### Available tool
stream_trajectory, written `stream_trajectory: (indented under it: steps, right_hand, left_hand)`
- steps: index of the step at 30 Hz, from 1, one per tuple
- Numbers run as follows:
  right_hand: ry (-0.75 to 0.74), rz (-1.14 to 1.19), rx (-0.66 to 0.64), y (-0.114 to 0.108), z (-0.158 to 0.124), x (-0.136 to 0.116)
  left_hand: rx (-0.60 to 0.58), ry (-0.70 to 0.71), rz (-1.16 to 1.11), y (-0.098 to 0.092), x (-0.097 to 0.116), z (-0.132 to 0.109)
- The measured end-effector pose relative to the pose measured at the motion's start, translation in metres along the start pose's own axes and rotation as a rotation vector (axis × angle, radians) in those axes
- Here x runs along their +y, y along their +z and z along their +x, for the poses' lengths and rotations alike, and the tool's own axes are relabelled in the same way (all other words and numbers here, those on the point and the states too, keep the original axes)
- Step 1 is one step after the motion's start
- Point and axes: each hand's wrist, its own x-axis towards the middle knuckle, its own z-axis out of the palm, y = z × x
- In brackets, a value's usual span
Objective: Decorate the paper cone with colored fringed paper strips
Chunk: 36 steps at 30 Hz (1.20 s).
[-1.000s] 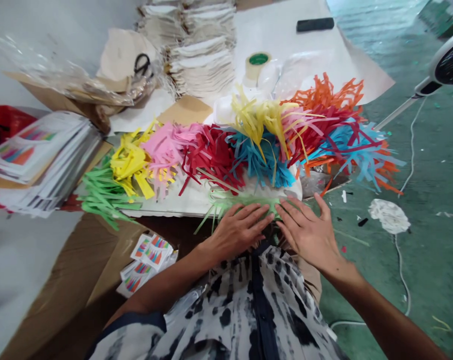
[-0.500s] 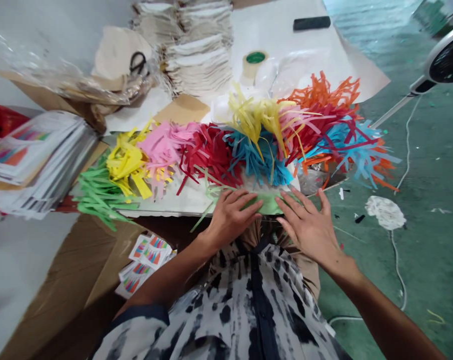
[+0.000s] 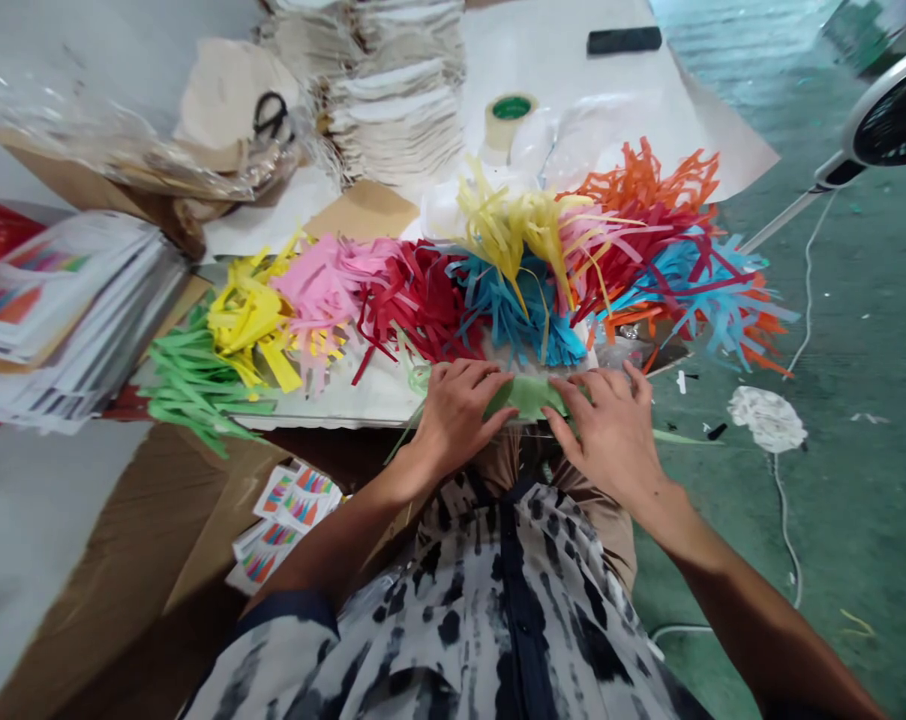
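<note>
My left hand and my right hand curl over a strip of light green fringed paper, which bows up between them. Its fringe lies partly under my left hand. Both hands are at the front edge of a white board. Behind them, fringed paper bunches in dark green, yellow, pink, red, blue and orange lie heaped on the board.
Stacked cloth bags, a tape roll and black scissors lie behind the heap. Printed sheets are piled at left, with small printed cards on cardboard below. A fan and white cable stand over the green floor at right.
My hands have moved closer together and farther up. The light green paper now bows up between them instead of lying flatter. The view has shifted slightly.
</note>
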Motion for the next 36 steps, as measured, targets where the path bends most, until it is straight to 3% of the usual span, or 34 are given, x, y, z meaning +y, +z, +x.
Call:
stream_trajectory:
  steps: [7, 13, 17, 20, 22, 27, 30, 33, 36]
  right_hand:
    - [0.036, -0.023, -0.049, 0.006, 0.002, -0.001]
    - [0.049, -0.042, -0.044, 0.01, -0.001, -0.003]
    - [0.026, -0.036, 0.008, 0.011, -0.002, -0.002]
    - [-0.007, 0.002, 0.038, 0.01, -0.002, -0.003]
    - [-0.013, 0.024, 0.04, 0.01, 0.0, -0.006]
    - [0.028, 0.03, 0.0, 0.009, 0.0, -0.003]
    - [0.078, -0.008, 0.023, -0.001, -0.012, 0.024]
    - [0.18, -0.089, 0.131, -0.023, -0.026, 0.051]
    - [0.149, -0.031, 0.198, -0.041, -0.034, 0.043]
  left_hand:
    - [-0.056, -0.076, -0.054, -0.006, -0.016, 0.009]
    - [-0.004, -0.145, -0.166, -0.003, -0.027, 0.008]
    - [0.001, -0.15, -0.081, -0.005, -0.023, 0.01]
    - [0.112, -0.087, 0.095, -0.01, -0.011, 0.007]
    - [0.182, 0.029, 0.148, -0.01, 0.001, 0.0]
    - [0.023, 0.358, 0.024, 0.01, 0.018, -0.021]
    - [-0.042, 0.382, -0.003, 0.023, 0.014, -0.03]
    - [-0.067, 0.367, -0.016, 0.026, 0.01, -0.034]
    - [-0.066, 0.31, -0.04, 0.023, 0.015, -0.034]
